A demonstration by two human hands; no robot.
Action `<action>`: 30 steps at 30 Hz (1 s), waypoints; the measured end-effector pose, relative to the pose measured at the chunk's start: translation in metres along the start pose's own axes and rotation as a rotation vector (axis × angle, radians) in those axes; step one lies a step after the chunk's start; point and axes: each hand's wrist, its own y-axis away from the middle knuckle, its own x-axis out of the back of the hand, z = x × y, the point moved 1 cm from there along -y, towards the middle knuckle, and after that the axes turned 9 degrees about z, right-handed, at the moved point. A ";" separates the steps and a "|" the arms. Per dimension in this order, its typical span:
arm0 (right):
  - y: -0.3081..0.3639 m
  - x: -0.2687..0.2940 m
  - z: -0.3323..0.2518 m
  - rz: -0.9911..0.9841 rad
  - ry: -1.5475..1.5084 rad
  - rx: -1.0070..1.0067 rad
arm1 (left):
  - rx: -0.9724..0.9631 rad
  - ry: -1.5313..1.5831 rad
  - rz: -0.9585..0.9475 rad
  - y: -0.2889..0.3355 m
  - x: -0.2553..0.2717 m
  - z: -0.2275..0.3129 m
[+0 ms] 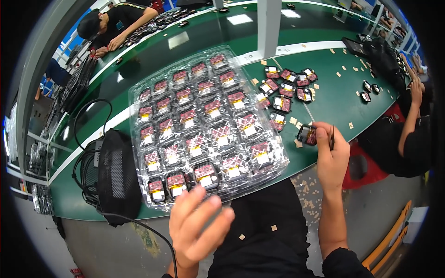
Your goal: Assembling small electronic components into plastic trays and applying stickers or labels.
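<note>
My right hand (333, 155) pinches a black watch case (307, 135) above the green table, right of the tray. A thin dark tool, perhaps tweezers (332, 138), also sticks out of that hand. My left hand (199, 229) holds nothing, its fingers spread and slightly blurred, over the near edge of a clear plastic tray (139, 178). Rows of similar cases with red boards, yellow strips and white labels fill the tray; one of them, a front-row case (205, 176), lies just beyond my left fingertips. Several loose cases (286, 89) are clustered right of the tray.
A black mesh bag (118, 178) with cables lies left of the tray. Small tan squares (293, 120) are scattered on the table and floor. A white post (269, 28) rises behind. One co-worker (123, 28) sits across the line, another (394, 139) at the right.
</note>
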 end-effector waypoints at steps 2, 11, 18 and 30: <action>0.014 0.009 -0.014 -0.122 -0.190 -0.161 | -0.014 0.279 0.001 0.006 -0.001 0.004; 0.075 0.030 -0.050 -0.656 -0.671 -0.651 | 0.639 0.882 -0.163 0.037 -0.050 0.034; 0.093 0.017 -0.040 -0.720 -0.620 -0.575 | 0.885 0.929 -0.142 0.045 -0.046 0.036; 0.111 -0.008 -0.023 -0.960 -0.151 -0.354 | 0.931 1.132 0.026 0.057 -0.025 0.030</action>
